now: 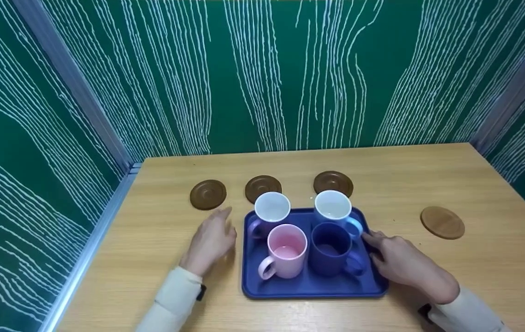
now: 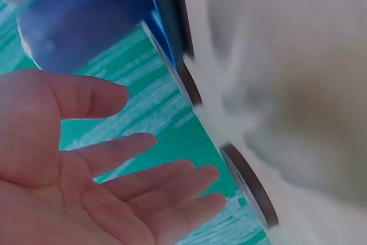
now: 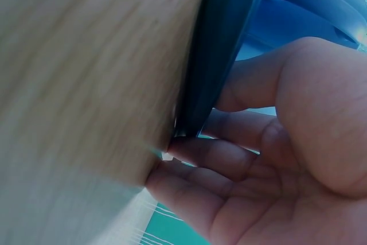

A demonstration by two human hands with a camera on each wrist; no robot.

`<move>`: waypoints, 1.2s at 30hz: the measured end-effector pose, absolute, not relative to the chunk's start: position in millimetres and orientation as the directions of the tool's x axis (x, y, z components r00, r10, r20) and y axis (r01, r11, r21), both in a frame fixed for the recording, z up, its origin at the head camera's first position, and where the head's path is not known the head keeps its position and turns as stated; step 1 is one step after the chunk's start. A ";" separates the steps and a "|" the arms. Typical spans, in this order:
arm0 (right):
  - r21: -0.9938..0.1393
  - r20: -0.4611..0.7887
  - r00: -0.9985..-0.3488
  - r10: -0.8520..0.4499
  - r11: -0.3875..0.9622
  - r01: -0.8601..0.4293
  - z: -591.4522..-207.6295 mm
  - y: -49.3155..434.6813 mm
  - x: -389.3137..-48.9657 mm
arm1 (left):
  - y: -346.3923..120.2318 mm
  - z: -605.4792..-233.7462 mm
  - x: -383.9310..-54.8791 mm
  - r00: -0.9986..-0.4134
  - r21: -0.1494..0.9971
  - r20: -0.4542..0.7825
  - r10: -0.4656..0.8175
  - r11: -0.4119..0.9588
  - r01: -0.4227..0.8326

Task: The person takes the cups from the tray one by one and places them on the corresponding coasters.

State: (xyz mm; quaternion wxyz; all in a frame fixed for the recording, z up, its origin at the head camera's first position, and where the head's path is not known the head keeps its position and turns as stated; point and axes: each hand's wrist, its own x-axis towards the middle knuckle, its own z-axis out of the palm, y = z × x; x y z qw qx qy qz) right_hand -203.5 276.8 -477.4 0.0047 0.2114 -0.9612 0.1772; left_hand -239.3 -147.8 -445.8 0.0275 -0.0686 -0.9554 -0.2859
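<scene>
Against a dark green wall (image 1: pixel 218 92) streaked with wavering white lines stands a pale, wood-topped table (image 1: pixel 382 193), and on it lies a dark blue rectangular tray (image 1: pixel 315 287). I see the person's right hand (image 1: pixel 400 260) holding the tray by its right edge, thumb at the rim, fingers against the outer side; the left hand (image 1: pixel 212 240) is apart from the tray's left side, its fingers loosely spread and holding nothing. Four mugs stand upright on the tray: nearest the person, a pink cylindrical mug (image 1: pixel 286 251) and a dark blue cylindrical mug (image 1: pixel 329 253); beyond them, a lilac mug with a white inside (image 1: pixel 271 210) and a light blue mug with a white inside (image 1: pixel 332 207). Flattest and smallest are the round coasters, wooden by their look: a dark brown left coaster (image 1: pixel 208 193) near the left hand's fingertips, a dark brown middle coaster (image 1: pixel 262 186), a dark brown third coaster (image 1: pixel 333 183), and a light brown coaster (image 1: pixel 443 223) off to the right. As I judge it, all four mugs are placed on the tray and no coaster bears one; only the right edge is gripped, a left-hand hold not yet made.
</scene>
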 end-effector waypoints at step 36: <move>-0.341 0.122 -0.897 -0.424 0.831 -0.439 -478.9 277.8 -203.5 | -112.2 -469.9 -185.3 -0.954 0.472 0.026 0.300 0.837 0.276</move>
